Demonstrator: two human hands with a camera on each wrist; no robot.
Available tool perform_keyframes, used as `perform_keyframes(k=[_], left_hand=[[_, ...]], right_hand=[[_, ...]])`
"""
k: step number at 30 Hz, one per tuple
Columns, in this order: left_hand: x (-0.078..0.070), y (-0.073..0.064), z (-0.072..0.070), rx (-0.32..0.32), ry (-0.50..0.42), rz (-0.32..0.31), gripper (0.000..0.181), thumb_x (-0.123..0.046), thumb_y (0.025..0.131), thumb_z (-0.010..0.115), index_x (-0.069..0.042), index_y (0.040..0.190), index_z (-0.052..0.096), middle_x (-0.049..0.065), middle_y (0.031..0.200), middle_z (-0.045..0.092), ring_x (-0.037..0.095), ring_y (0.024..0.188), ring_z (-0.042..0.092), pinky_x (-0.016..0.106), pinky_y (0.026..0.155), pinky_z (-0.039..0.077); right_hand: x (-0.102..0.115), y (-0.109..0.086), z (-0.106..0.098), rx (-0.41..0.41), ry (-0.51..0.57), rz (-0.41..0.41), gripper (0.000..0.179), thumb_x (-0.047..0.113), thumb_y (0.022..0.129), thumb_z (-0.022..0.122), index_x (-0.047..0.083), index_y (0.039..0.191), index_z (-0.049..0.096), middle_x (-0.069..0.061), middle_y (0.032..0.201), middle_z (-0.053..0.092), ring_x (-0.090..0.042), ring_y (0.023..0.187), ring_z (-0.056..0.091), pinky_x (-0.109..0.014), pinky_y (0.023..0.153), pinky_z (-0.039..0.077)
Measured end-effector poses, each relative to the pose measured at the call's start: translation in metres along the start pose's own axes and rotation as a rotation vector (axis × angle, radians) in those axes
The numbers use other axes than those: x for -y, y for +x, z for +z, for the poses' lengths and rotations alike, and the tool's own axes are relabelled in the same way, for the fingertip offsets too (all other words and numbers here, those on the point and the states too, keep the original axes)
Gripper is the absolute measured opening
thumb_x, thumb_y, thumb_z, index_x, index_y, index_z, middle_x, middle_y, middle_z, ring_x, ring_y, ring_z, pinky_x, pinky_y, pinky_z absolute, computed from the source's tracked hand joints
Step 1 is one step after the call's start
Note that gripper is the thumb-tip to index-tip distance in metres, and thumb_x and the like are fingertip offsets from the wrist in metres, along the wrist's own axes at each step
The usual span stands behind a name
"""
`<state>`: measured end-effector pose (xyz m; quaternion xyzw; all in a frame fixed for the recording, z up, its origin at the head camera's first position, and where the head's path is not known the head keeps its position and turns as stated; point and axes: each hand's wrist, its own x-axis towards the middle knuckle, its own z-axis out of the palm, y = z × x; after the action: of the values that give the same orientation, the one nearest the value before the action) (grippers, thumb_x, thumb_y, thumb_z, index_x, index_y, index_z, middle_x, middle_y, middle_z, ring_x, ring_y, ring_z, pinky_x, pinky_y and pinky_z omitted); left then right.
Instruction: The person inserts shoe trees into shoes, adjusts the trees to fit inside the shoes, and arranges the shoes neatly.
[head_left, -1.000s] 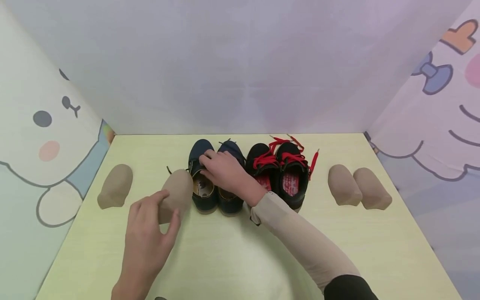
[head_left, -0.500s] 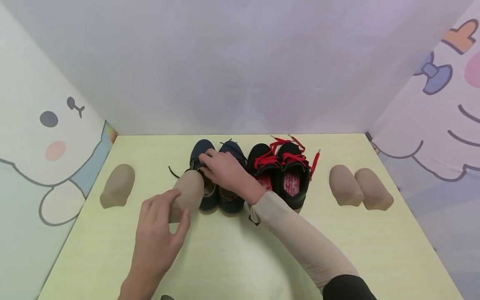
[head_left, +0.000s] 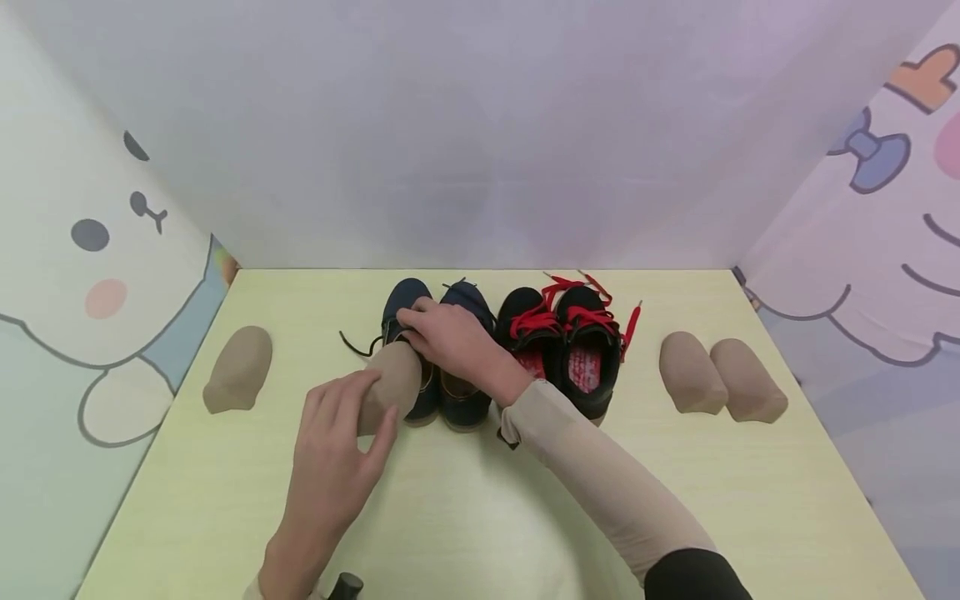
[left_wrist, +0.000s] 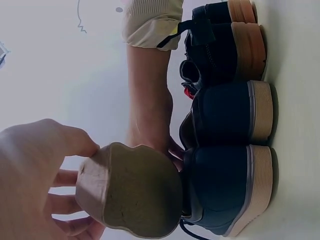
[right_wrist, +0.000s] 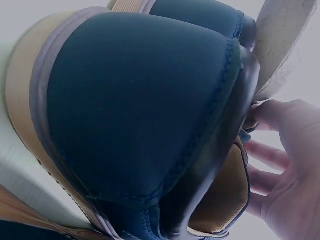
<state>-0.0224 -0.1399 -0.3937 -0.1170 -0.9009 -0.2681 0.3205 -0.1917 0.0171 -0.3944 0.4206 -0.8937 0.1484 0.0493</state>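
My left hand [head_left: 337,446] grips a beige moulded shoe insert [head_left: 395,379] between thumb and fingers, with its rounded end over the opening of the left navy shoe [head_left: 406,295]. In the left wrist view the broad end of this insert faces the camera, close to that shoe's heel. My right hand [head_left: 453,333] reaches across the right navy shoe [head_left: 465,408] and pinches the left shoe's tongue. The right wrist view has the right shoe's blue heel large in front, with my fingers [right_wrist: 270,155] beyond it. Most of the left shoe's opening is hidden.
Right of the navy pair stand black shoes [head_left: 592,333] with loose red laces, partly behind my right forearm. One more beige insert [head_left: 238,368] lies at the left, two others [head_left: 690,372] at the right. A pale wall [head_left: 480,142] closes off the table's back edge.
My left hand has carried the insert rightward, from beside the left navy shoe to over its opening. The right hand stays at the shoe's tongue.
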Motion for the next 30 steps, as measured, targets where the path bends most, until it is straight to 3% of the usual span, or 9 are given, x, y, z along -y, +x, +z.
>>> perform_keyframes(k=[12, 30], left_hand=[[0.0, 0.0, 0.008, -0.004, -0.007, 0.013, 0.047, -0.013, 0.084, 0.081, -0.004, 0.129, 0.068, 0.014, 0.121, 0.071, 0.036, 0.108, 0.061, 0.044, 0.095, 0.048], [0.002, 0.01, 0.02, 0.043, -0.011, 0.001, 0.046, -0.017, 0.087, 0.083, -0.003, 0.129, 0.068, 0.017, 0.121, 0.07, 0.037, 0.109, 0.06, 0.049, 0.094, 0.051]], right_hand=[[-0.001, 0.0, 0.002, 0.01, 0.046, 0.006, 0.013, 0.025, 0.11, 0.054, 0.015, 0.101, 0.056, -0.003, 0.097, 0.054, -0.016, 0.059, 0.048, -0.024, 0.057, 0.035], [-0.002, -0.001, -0.001, 0.011, 0.087, -0.001, 0.012, 0.024, 0.11, 0.053, 0.014, 0.105, 0.058, -0.004, 0.102, 0.056, -0.016, 0.063, 0.052, -0.025, 0.061, 0.042]])
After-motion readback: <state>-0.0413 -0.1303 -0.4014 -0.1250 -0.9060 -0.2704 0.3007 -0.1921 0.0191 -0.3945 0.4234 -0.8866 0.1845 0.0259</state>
